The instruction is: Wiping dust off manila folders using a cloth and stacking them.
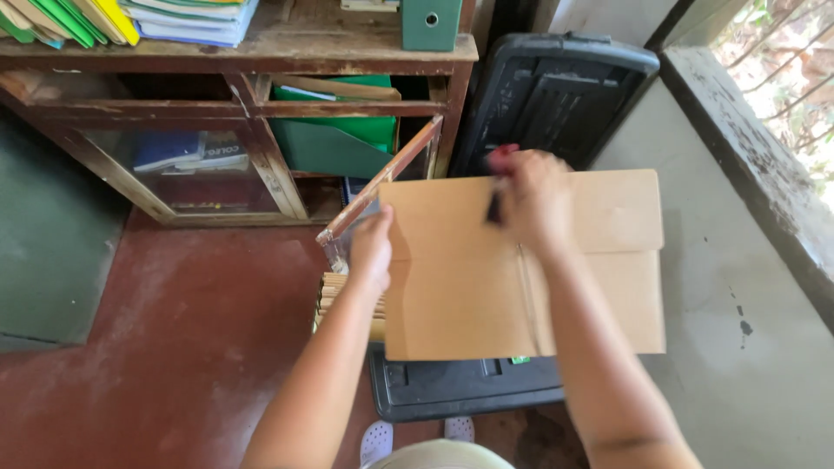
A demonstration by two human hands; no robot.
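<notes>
Right now your right hand [532,198] has its grip clamped on a dark red-capped marker [496,204], tip against the flat cardboard box [469,295]. Your left hand [371,247] pinches the box's left edge, steadying it over the black plastic bin [460,386]; beyond, at far left, stands the wooden shelf [261,104].

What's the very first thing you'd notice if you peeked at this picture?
The big flattened brown cardboard box in the middle, resting on a black plastic bin. The left hand grips its left edge, while the right hand holds a dark, red-topped marker against its upper part. Behind stands a worn wooden cabinet with bright green and yellow folders on top.
</notes>
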